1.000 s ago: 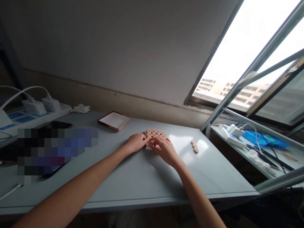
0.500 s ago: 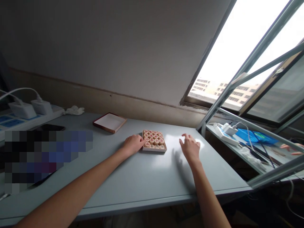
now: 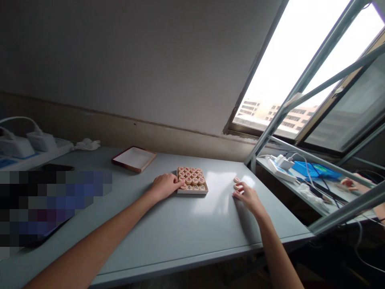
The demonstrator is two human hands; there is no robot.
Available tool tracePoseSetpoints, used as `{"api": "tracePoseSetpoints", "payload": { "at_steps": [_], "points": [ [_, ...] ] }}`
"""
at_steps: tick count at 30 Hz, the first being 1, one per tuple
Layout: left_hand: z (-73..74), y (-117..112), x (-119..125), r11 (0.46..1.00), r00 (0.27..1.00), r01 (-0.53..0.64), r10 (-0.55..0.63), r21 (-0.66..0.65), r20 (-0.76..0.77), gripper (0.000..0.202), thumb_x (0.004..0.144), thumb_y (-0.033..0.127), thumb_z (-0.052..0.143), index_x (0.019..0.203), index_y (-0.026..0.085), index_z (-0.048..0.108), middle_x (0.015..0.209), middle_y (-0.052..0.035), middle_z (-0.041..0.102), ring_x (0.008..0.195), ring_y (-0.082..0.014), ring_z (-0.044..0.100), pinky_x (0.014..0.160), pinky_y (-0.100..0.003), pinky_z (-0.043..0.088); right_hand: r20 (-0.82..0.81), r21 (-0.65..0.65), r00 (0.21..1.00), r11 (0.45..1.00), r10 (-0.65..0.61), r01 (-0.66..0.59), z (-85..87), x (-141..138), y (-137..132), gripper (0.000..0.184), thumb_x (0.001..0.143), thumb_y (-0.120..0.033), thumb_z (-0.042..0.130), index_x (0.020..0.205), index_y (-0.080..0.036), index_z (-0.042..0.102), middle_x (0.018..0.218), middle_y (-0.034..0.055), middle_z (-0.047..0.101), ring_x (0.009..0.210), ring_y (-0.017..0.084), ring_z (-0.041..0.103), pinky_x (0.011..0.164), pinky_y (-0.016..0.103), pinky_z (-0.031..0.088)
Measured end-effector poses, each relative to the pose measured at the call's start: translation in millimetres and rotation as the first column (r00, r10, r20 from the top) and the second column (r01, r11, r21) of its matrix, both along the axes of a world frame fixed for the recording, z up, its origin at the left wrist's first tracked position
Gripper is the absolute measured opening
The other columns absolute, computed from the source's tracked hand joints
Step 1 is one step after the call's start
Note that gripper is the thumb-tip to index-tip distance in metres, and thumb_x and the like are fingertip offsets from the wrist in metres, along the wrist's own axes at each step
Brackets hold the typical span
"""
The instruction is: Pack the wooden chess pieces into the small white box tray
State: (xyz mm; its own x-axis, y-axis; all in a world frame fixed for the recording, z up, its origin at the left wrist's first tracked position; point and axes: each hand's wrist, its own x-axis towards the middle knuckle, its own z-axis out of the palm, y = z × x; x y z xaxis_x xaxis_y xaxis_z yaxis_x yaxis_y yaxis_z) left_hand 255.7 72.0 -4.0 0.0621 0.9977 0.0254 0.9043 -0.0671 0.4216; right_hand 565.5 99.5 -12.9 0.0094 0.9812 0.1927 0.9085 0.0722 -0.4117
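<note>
A shallow open box [image 3: 192, 192] on the grey table is filled with rows of round wooden Chinese chess pieces [image 3: 188, 180], most with red characters, several in the front row with dark ones. My left hand [image 3: 165, 186] grips the box's left side, thumb over the front left corner. To the right, two more Chinese chess pieces lie on the tabletop, the farther one [image 3: 236, 180] free. My right hand [image 3: 248, 196] has its thumb and index finger curled at the nearer piece [image 3: 236, 187], which the fingers partly cover.
The box lid [image 3: 134, 159] lies inside up, back left. A power strip [image 3: 61, 146] with plugs and a dark phone [image 3: 57, 167] are at far left, beside a blurred patch. Right of the table stand a metal frame [image 3: 270, 132], another desk with a blue packet [image 3: 315, 170], and another person's hand [image 3: 355, 182].
My right hand has moved slightly right and down, its fingers curling in to the nearer piece. Two pieces now show on the table there. The left hand stays at the box.
</note>
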Motion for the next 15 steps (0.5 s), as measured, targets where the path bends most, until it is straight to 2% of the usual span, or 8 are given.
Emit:
{"api": "tracePoseSetpoints", "payload": {
  "at_steps": [3,5,8,11,15],
  "points": [
    [0.1,0.2,-0.1,1.000,1.000,0.008,-0.008,-0.005,0.013,0.046,0.077,0.055,0.033,0.061,0.020,0.059,0.063,-0.0048,0.064,0.066,-0.0193,0.059,0.053,-0.024,0.032,-0.123,0.095,0.974,0.979,0.192,-0.181,8.6,-26.8,-11.3,0.022,0.075,-0.030,0.048,0.093,-0.019,0.052,0.085,0.0052,0.060,0.067,0.016,0.056,0.067,0.030,0.044],
    [-0.2,0.6,-0.5,1.000,1.000,0.010,-0.010,0.004,0.017,0.047,0.077,0.055,0.033,0.060,0.020,0.059,0.061,-0.0044,0.064,0.065,-0.0188,0.058,0.053,-0.024,0.032,-0.211,0.138,0.919,0.941,0.333,-0.310,15.3,-53.8,-17.3,0.025,0.077,-0.036,0.048,0.096,-0.020,0.052,0.092,0.0056,0.060,0.072,0.016,0.056,0.065,0.028,0.045],
    [-0.6,1.8,-1.7,1.000,0.999,0.023,-0.023,0.002,0.039,0.047,0.078,0.054,0.031,0.060,0.019,0.059,0.058,-0.0036,0.062,0.062,-0.0176,0.057,0.054,-0.024,0.032,-0.225,0.146,0.873,0.901,0.432,-0.408,19.1,-94.4,-19.7,0.025,0.076,-0.038,0.052,0.095,-0.022,0.053,0.094,0.0031,0.060,0.071,0.015,0.056,0.063,0.027,0.044],
    [-0.3,2.9,-3.4,0.998,0.995,0.043,-0.040,-0.035,0.088,0.046,0.080,0.048,0.028,0.062,0.019,0.059,0.053,-0.0022,0.060,0.057,-0.0160,0.056,0.054,-0.024,0.032,-0.182,0.160,0.847,0.865,0.499,-0.475,12.0,-121.2,-16.3,0.021,0.074,-0.032,0.055,0.093,-0.023,0.054,0.092,0.0011,0.061,0.068,0.013,0.056,0.063,0.027,0.044],
    [1.8,1.9,-4.3,0.998,0.994,0.048,-0.043,-0.047,0.097,0.036,0.078,0.037,0.032,0.061,0.019,0.058,0.053,-0.0012,0.060,0.056,-0.0148,0.055,0.052,-0.024,0.031,-0.205,0.190,0.795,0.820,0.571,-0.540,-1.6,-132.6,-13.0,0.023,0.072,-0.022,0.056,0.096,-0.022,0.052,0.093,0.0020,0.060,0.073,0.013,0.056,0.066,0.027,0.045]
  ]
}}
